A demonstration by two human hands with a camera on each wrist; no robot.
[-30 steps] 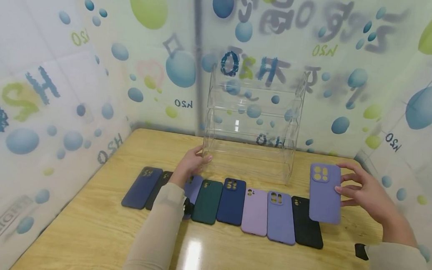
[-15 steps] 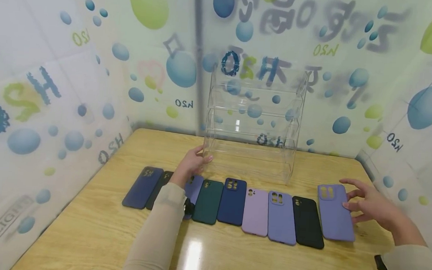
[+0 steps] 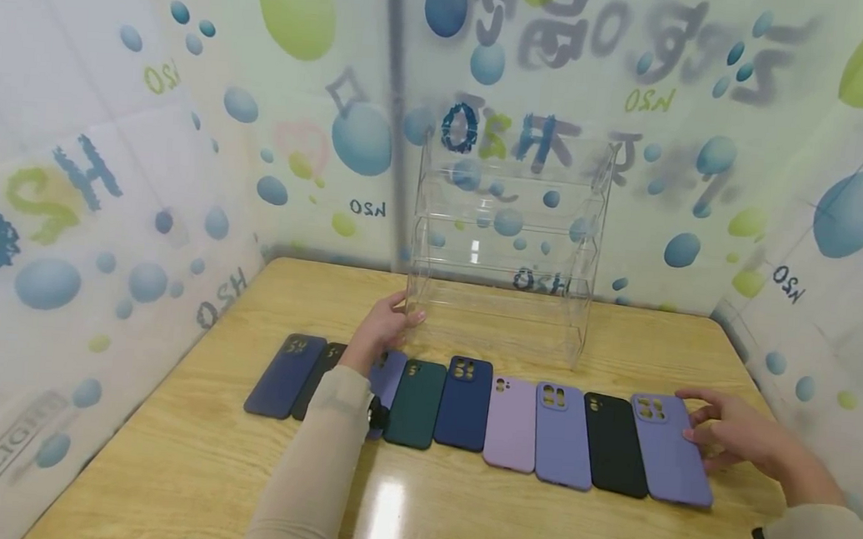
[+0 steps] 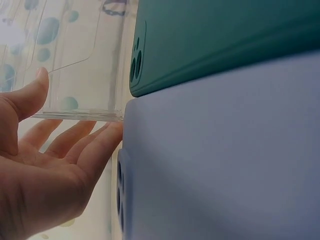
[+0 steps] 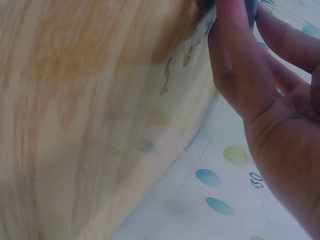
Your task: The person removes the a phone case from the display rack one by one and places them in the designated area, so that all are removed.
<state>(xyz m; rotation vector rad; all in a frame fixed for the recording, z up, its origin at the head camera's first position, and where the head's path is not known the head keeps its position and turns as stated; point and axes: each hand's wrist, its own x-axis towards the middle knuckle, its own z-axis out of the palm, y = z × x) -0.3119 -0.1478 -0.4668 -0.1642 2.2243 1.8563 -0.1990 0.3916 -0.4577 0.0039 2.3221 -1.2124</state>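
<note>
At the right end of a row of phone cases, my right hand (image 3: pixel 739 433) pinches the edge of a lavender phone case (image 3: pixel 674 453), which lies beside a black one (image 3: pixel 615 445). In the right wrist view only a dark sliver of the case shows between the fingers (image 5: pixel 240 65). My left hand (image 3: pixel 385 323) grips the lower left side of a clear acrylic tiered rack (image 3: pixel 500 308). The left wrist view shows the thumb (image 4: pixel 31 97) on one face of the clear panel and the fingers on the other.
The row continues leftward with lavender (image 3: pixel 564 437), pink (image 3: pixel 511 425), navy (image 3: pixel 463 401) and green (image 3: pixel 416 406) cases, then several more partly behind the left forearm. All lie on a wooden table (image 3: pixel 474 523). Patterned walls (image 3: pixel 315 211) enclose its back and sides.
My right hand has lowered the lavender case from the air, down and right, onto the table next to the black case. My left hand has stayed on the rack.
</note>
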